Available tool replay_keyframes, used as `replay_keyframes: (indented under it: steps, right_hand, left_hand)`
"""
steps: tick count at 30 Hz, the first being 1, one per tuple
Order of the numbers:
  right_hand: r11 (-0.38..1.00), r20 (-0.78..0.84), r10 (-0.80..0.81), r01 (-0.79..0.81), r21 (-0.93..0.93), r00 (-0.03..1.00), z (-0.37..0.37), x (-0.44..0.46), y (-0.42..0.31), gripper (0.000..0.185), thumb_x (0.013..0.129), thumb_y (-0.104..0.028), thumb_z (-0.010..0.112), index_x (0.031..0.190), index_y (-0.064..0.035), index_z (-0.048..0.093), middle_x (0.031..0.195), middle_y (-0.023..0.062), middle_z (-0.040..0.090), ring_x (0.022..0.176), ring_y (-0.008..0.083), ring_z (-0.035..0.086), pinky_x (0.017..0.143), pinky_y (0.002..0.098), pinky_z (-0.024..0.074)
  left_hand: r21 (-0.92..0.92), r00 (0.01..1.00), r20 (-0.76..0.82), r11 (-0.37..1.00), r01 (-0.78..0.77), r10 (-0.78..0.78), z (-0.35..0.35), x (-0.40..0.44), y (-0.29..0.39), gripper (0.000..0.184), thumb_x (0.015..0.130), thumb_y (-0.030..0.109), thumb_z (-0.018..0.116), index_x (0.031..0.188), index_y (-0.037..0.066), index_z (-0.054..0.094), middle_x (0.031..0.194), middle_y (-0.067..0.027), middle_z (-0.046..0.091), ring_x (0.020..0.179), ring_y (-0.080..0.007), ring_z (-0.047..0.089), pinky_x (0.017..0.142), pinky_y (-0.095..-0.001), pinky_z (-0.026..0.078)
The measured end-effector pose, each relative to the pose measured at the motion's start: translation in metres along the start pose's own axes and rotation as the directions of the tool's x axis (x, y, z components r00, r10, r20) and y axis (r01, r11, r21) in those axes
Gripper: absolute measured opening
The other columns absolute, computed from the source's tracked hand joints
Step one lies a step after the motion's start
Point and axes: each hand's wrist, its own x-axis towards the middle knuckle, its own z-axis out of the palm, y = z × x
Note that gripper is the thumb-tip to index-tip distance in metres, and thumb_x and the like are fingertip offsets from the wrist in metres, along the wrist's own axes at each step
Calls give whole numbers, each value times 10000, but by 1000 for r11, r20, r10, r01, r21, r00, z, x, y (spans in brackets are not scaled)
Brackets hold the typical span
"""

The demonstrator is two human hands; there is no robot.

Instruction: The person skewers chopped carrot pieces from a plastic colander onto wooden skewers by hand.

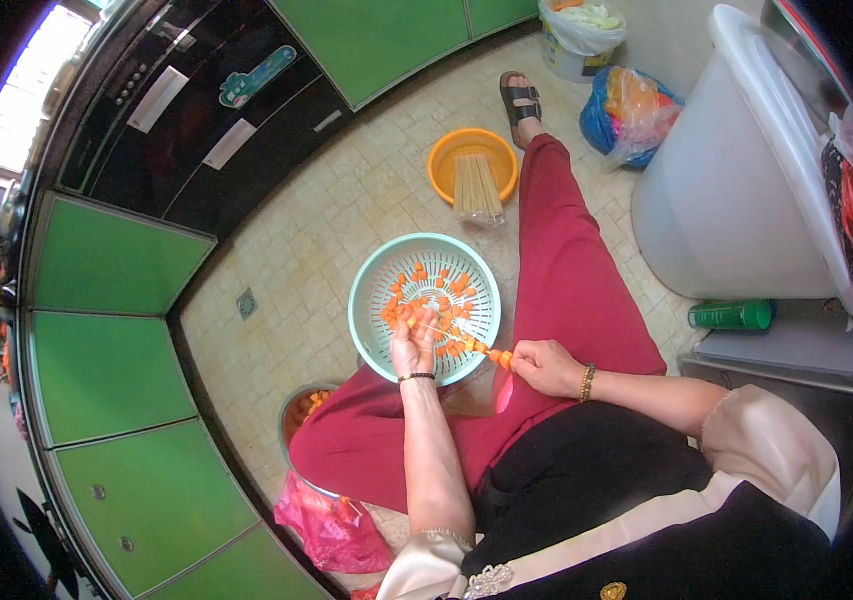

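Note:
A wooden skewer (441, 331) runs between my hands, with several orange carrot pieces (482, 348) threaded along it. My right hand (545, 368) is closed round the skewer's near end, above my lap. Over the colander, my left hand (414, 347) is palm up near the skewer's bare tip, fingers curled round what looks like an orange carrot piece (412, 323). Loose carrot pieces lie scattered in the pale green colander (359, 310), which stands on the floor by my legs; my left hand hides part of it.
An orange basket (439, 180) holds a bundle of skewers (477, 188). A steel bowl (292, 412) with orange pieces and a pink plastic bag (332, 525) are beside my left leg. Green cabinets (112, 375) line the left; a large white tub (692, 215) stands right.

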Motion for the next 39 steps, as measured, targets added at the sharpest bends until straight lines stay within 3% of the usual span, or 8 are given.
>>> replay_keyframes:
  steps: [14,17,23,26,32,39]
  right_hand:
    - [1000,17,6,-6,-13,1000,2,1,3,209,747,-201,473,623,-33,483,559,143,516,526,278,529,482,375,384]
    - [1000,11,13,-12,-9,1000,2,2,2,209,747,-201,473,625,-31,483,564,147,518,532,281,530,485,376,386]
    - [1000,-2,23,-23,10,1000,1,0,-4,213,749,-197,461,632,-21,482,575,157,519,540,284,531,491,377,388]
    - [999,16,33,-33,-4,999,0,0,-5,212,750,-197,457,641,-17,488,581,159,521,544,281,533,494,375,390]
    - [1000,8,13,-13,4,1000,3,1,-2,207,747,-196,462,643,-20,501,578,155,527,536,270,536,493,371,394]
    - [1000,-1,16,-16,10,1000,4,1,1,212,748,-197,465,628,-24,493,559,146,522,514,265,531,481,369,391]
  left_hand:
    - [-6,999,-37,999,32,-32,2,-2,-5,263,880,249,362,939,4,436,994,-186,509,964,-307,508,836,-408,428]
    - [-33,997,-81,999,8,-10,3,-2,-6,265,875,207,363,982,-29,419,974,-210,508,931,-320,523,779,-417,463]
    - [-26,996,-94,1000,-5,2,3,-1,-7,257,875,210,359,953,-25,428,1001,-214,505,951,-324,515,792,-423,456]
    - [-88,993,-114,996,20,-31,9,-6,-5,212,870,198,376,901,-1,440,973,-198,520,956,-293,515,838,-418,435]
    - [-203,986,-146,978,45,-76,3,0,-6,225,872,204,361,914,-5,435,975,-198,525,937,-289,532,810,-410,457]
    - [-215,980,-182,975,45,-85,8,-4,-5,200,861,171,365,909,-11,432,970,-200,533,923,-280,543,800,-410,462]
